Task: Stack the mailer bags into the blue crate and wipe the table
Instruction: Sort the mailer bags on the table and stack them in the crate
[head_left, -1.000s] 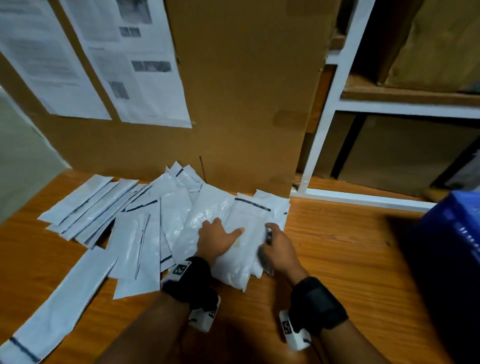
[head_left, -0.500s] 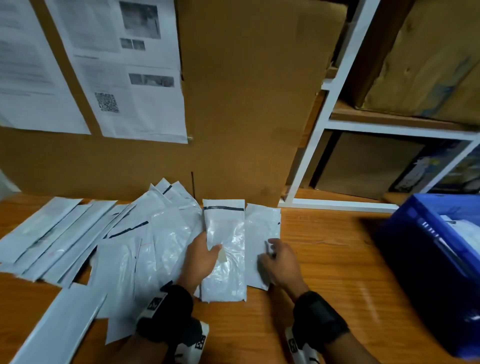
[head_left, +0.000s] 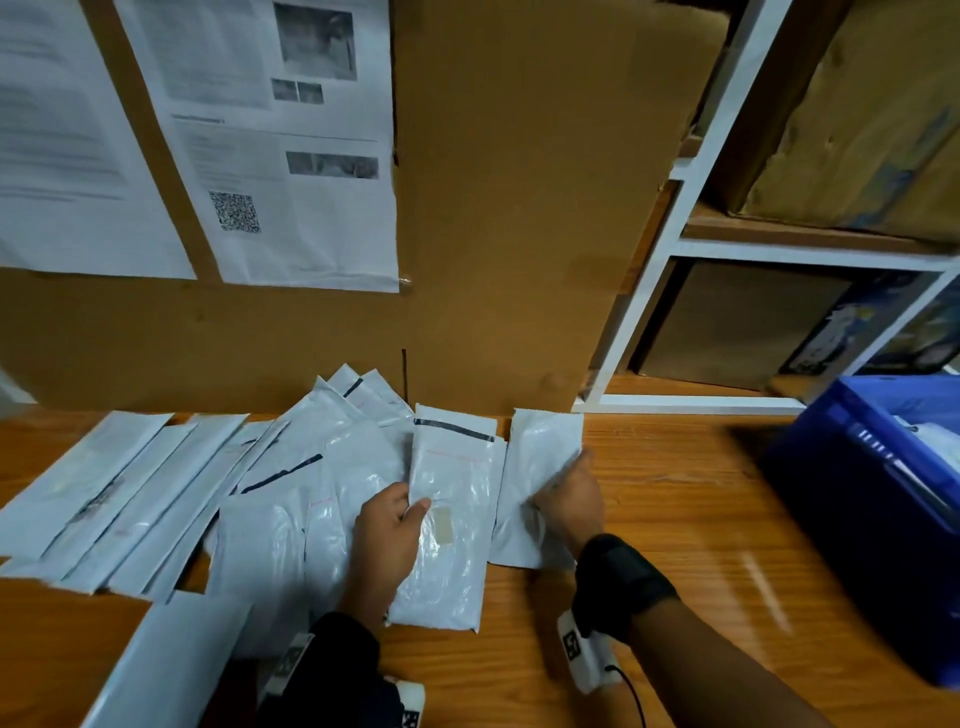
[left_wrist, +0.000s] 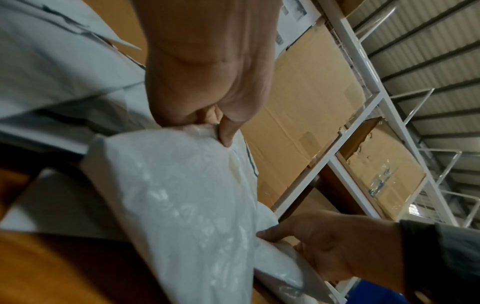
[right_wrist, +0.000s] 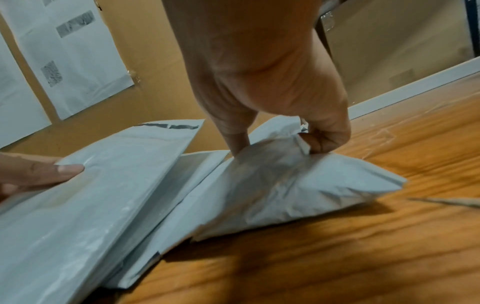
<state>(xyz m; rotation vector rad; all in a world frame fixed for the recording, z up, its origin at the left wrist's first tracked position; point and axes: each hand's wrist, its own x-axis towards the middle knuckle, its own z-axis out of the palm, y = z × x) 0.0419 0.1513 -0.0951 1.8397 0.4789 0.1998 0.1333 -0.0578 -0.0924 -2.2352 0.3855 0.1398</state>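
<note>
Several white mailer bags (head_left: 156, 493) lie fanned over the left and middle of the wooden table (head_left: 675, 545). My left hand (head_left: 387, 530) (left_wrist: 207, 115) pinches the left edge of a glossy mailer bag with a dark strip (head_left: 452, 525) (left_wrist: 182, 195), thumb on top. Just to its right, my right hand (head_left: 569, 499) (right_wrist: 272, 131) grips a second white mailer bag (head_left: 535, 467) (right_wrist: 298, 185), crumpling and lifting its edge. The blue crate (head_left: 872, 519) stands at the table's right edge with something white inside.
A large cardboard sheet (head_left: 519, 208) with printed papers (head_left: 280, 145) taped on stands behind the bags. A white metal shelf frame (head_left: 675, 249) holding cardboard boxes rises at the back right. Bare wood lies between the bags and the crate.
The head view swung right, bringing the crate further in. The two front bags have been drawn apart, one in each hand, and the right one is lifted and crumpled.
</note>
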